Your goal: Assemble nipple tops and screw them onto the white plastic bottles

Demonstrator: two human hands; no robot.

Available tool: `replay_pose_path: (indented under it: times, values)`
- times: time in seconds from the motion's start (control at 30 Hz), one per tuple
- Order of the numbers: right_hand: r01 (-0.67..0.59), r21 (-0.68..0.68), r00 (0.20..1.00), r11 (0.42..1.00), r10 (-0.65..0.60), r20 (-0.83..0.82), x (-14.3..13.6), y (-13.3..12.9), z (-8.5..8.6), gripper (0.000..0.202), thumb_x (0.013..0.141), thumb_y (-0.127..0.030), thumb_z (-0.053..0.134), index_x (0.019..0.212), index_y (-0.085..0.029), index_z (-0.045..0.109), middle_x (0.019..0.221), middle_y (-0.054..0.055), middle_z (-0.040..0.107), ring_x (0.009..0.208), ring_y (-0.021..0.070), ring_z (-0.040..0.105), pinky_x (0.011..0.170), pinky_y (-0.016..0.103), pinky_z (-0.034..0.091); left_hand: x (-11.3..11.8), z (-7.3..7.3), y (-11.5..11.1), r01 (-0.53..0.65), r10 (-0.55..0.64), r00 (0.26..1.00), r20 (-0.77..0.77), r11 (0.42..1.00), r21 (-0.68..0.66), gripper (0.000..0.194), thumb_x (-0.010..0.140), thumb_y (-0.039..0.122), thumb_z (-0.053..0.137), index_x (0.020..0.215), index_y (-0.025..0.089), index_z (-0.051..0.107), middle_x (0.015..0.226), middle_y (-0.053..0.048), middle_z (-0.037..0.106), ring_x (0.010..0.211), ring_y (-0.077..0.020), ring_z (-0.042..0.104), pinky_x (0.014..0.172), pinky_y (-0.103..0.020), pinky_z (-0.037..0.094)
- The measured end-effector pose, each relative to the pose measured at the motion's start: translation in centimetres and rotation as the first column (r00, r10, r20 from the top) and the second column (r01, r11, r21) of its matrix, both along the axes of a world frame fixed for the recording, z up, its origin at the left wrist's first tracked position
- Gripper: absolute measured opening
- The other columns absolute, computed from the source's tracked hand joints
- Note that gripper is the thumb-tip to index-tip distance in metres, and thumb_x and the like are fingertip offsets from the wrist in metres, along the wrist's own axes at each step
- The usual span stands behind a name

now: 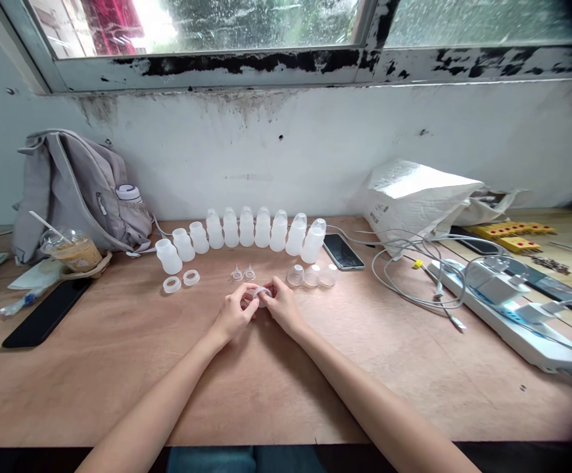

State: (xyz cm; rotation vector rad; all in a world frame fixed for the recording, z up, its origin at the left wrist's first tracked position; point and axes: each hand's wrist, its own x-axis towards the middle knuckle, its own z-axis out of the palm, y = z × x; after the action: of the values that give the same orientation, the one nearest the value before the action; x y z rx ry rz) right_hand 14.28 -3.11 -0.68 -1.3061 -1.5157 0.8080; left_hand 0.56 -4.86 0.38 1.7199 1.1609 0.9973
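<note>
My left hand (pixel 237 310) and my right hand (pixel 281 305) meet over the middle of the table, both closed on a small whitish ring (pixel 262 295). Just behind them lie two clear nipples (pixel 243 272). Two loose white rings (pixel 181 281) rest to the left, near three open bottles (pixel 183 244). Several capped frosted bottles (pixel 263 228) stand upright in a curved row along the back. To the right of my hands are three clear domed caps (pixel 311 276).
At left are a grey backpack (pixel 76 190), an iced drink (pixel 76 253) and a black phone (pixel 47 315). Another phone (pixel 344 251) lies right of the bottles. Farther right are a white bag (pixel 414 197), tangled cables (pixel 399 279) and a power strip (pixel 523 335).
</note>
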Motion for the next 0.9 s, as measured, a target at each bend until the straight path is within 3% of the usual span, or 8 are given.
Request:
replay_pose_path:
  times: [0.13, 0.23, 0.33, 0.47, 0.63, 0.73, 0.9]
  values:
    - [-0.028, 0.011, 1.0, 1.0, 0.028, 0.003, -0.2, -0.5, 0.3, 0.009, 0.071, -0.027, 0.053, 0.07, -0.02, 0.049, 0.062, -0.002, 0.055, 0.054, 0.0127, 0.05, 0.051, 0.023, 0.038, 0.1, 0.2, 0.0, -0.068, 0.068, 0.997, -0.026, 0.998, -0.007, 0.022, 0.079, 0.029, 0.047, 0.098, 0.02, 0.054, 0.078, -0.002, 0.065, 0.051, -0.0113, 0.058, 0.052, -0.022, 0.047]
    - [-0.069, 0.049, 0.997, 0.996, 0.067, 0.04, -0.5, -0.9, 0.5, 0.011, 0.076, -0.029, 0.048, 0.07, -0.02, 0.049, 0.062, -0.001, 0.056, 0.053, 0.0127, 0.051, 0.051, 0.023, 0.039, -0.1, 0.5, 0.1, -0.136, 0.136, 0.99, -0.04, 0.991, 0.004, 0.018, 0.08, 0.029, 0.046, 0.091, 0.019, 0.055, 0.07, -0.001, 0.063, 0.048, -0.011, 0.055, 0.05, -0.022, 0.045]
    - [-0.058, 0.102, 0.995, 0.993, 0.049, 0.082, -0.8, -1.2, 0.4, 0.015, 0.078, -0.026, 0.045, 0.063, -0.02, 0.044, 0.057, -0.002, 0.051, 0.052, 0.0123, 0.048, 0.051, 0.023, 0.036, -0.2, 0.7, 0.0, -0.139, 0.14, 0.989, -0.043, 0.99, 0.016, 0.014, 0.079, 0.029, 0.048, 0.083, 0.02, 0.057, 0.056, 0.003, 0.057, 0.044, -0.0105, 0.052, 0.051, -0.021, 0.042]
    - [-0.043, 0.115, 0.996, 0.992, 0.033, 0.084, -1.0, -1.3, 0.3, 0.017, 0.077, -0.025, 0.047, 0.061, -0.021, 0.041, 0.055, -0.003, 0.048, 0.05, 0.0119, 0.046, 0.05, 0.023, 0.034, -0.3, 0.7, -0.1, -0.133, 0.133, 0.991, -0.014, 0.991, -0.002, 0.013, 0.079, 0.03, 0.049, 0.08, 0.02, 0.056, 0.056, 0.004, 0.057, 0.042, -0.0093, 0.05, 0.049, -0.021, 0.04]
    - [-0.129, 0.076, 0.992, 0.989, 0.129, 0.008, -0.5, -1.2, 0.7, 0.021, 0.086, -0.034, 0.038, 0.079, -0.019, 0.052, 0.067, -0.001, 0.054, 0.053, 0.0119, 0.049, 0.052, 0.023, 0.038, -0.3, 0.2, 0.3, -0.14, 0.146, 0.984, 0.098, 0.988, -0.061, 0.019, 0.082, 0.035, 0.043, 0.09, 0.021, 0.052, 0.065, 0.004, 0.056, 0.039, -0.0071, 0.048, 0.042, -0.019, 0.037]
    - [-0.107, 0.089, 0.994, 0.99, 0.105, 0.024, -0.3, -1.0, 0.9, 0.025, 0.087, -0.034, 0.037, 0.09, -0.019, 0.057, 0.074, 0.001, 0.055, 0.058, 0.0131, 0.05, 0.058, 0.026, 0.041, -0.4, -0.1, 0.8, -0.108, 0.134, 0.972, 0.194, 0.984, -0.142, 0.021, 0.082, 0.037, 0.041, 0.093, 0.021, 0.047, 0.067, 0.003, 0.054, 0.037, -0.0065, 0.048, 0.036, -0.017, 0.032]
    - [-0.126, 0.158, 0.99, 0.979, 0.114, 0.085, -0.1, -0.9, 1.2, 0.024, 0.084, -0.032, 0.045, 0.07, -0.018, 0.058, 0.073, 0.002, 0.05, 0.063, 0.0136, 0.049, 0.061, 0.026, 0.041, -0.9, 0.3, 1.1, 0.042, 0.058, 0.938, 0.342, 0.96, -0.278, 0.022, 0.075, 0.033, 0.049, 0.092, 0.02, 0.045, 0.067, 0.003, 0.055, 0.039, -0.0059, 0.049, 0.035, -0.015, 0.031]
